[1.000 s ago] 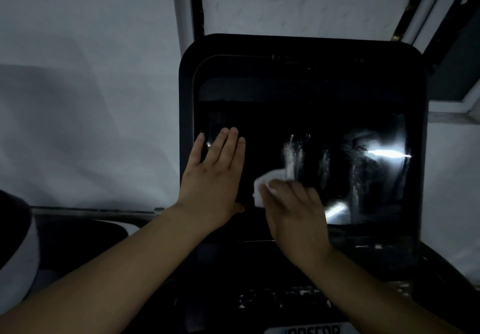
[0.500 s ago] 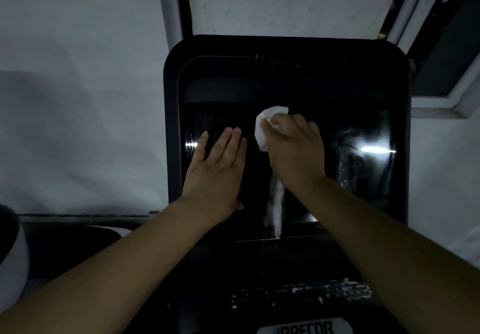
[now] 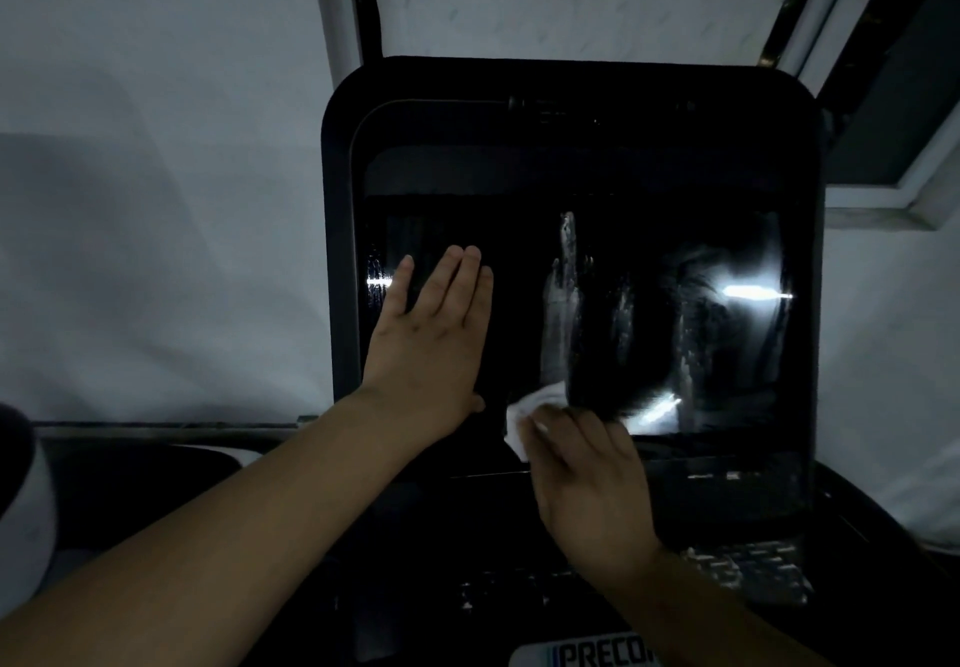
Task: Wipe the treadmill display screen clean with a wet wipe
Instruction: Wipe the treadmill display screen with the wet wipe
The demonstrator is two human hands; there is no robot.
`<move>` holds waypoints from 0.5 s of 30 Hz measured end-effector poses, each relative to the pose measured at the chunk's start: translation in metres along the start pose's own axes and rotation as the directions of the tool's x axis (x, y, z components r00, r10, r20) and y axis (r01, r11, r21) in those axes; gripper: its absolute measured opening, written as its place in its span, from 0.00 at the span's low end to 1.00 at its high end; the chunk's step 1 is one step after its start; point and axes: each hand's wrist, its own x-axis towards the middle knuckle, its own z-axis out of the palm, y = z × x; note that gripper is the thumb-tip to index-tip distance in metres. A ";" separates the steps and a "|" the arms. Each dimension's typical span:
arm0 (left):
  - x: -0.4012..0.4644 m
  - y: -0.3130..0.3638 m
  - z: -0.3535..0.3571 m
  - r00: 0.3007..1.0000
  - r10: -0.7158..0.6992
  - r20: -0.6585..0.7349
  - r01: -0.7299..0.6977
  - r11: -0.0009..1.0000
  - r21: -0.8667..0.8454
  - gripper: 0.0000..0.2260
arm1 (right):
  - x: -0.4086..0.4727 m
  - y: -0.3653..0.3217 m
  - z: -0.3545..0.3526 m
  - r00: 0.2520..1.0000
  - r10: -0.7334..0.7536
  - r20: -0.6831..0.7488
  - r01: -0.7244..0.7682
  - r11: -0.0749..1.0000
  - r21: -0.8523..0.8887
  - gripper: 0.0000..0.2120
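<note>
Head view: left hand (image 3: 431, 344) flat, fingers straight, steadying the screen (image 3: 649, 328); right hand (image 3: 587, 484) presses the wipe (image 3: 524, 414) under curled fingers, so overlapping strokes should clear streaks

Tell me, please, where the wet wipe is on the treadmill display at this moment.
In the head view the wet wipe is under the right hand at the display screen's lower edge, just right of the left hand.

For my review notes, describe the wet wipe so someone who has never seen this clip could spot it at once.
Find the big black treadmill display screen filling the middle of the view. Near its lower edge, just left of centre, the right hand presses a small crumpled wet wipe against the glass. It is the only white, soft thing on the dark panel, peeking out beyond the fingertips, unlike the bare left hand lying flat beside it.
</note>
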 end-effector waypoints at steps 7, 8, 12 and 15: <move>0.000 0.002 0.001 1.000 -0.001 -0.011 0.001 1.000 -0.005 0.59 | 0.055 0.026 -0.003 0.993 0.000 -0.119 -0.002 1.000 -0.020 0.17; 0.001 0.002 0.000 1.000 -0.003 -0.010 0.002 1.000 -0.005 0.59 | 0.075 0.035 -0.006 0.990 -0.001 -0.141 -0.006 0.999 -0.050 0.18; 0.000 0.003 -0.003 1.000 -0.005 0.008 0.004 1.000 0.005 0.59 | 0.144 0.066 -0.012 0.986 0.017 -0.168 -0.041 0.989 -0.140 0.20; 0.000 0.002 -0.003 1.000 -0.011 0.012 0.011 1.000 0.007 0.59 | 0.168 0.074 -0.015 0.990 0.055 -0.130 -0.069 0.991 -0.113 0.22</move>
